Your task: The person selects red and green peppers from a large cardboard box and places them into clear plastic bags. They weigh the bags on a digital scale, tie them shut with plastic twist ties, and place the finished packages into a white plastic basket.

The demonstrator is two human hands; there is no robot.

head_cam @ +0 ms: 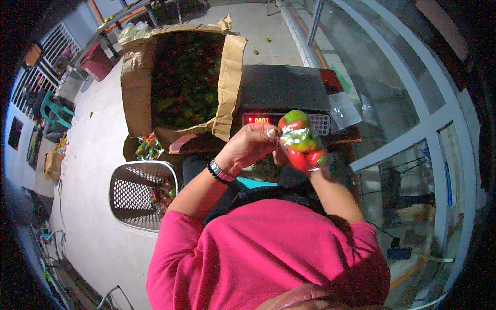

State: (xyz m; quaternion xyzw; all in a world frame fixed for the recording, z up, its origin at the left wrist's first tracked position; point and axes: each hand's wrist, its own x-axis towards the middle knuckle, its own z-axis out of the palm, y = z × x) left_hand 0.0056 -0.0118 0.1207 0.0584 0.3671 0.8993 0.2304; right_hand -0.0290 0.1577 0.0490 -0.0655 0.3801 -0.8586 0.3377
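Note:
A clear plastic bag of red and green peppers [302, 141] is held up before me, over the near edge of a digital scale [283, 87] with a lit red display. My left hand [254, 145], wearing a watch and a dark bracelet, pinches the bag's left side between thumb and fingers. Behind the bag, mostly hidden by it, my right hand [282, 158] supports it from below. Just left of the scale, a large open cardboard box [231, 85] holds a dark mass of produce, likely peppers. Flat clear plastic bags [344, 110] lie at the scale's right corner.
A perforated plastic basket [133, 192] with some bagged produce stands on the floor at my left. More bagged peppers [149, 147] lie beside the box. Farther off are a red bin [97, 62] and a green plastic chair [56, 108]. A framed glass partition [391, 153] runs along the right.

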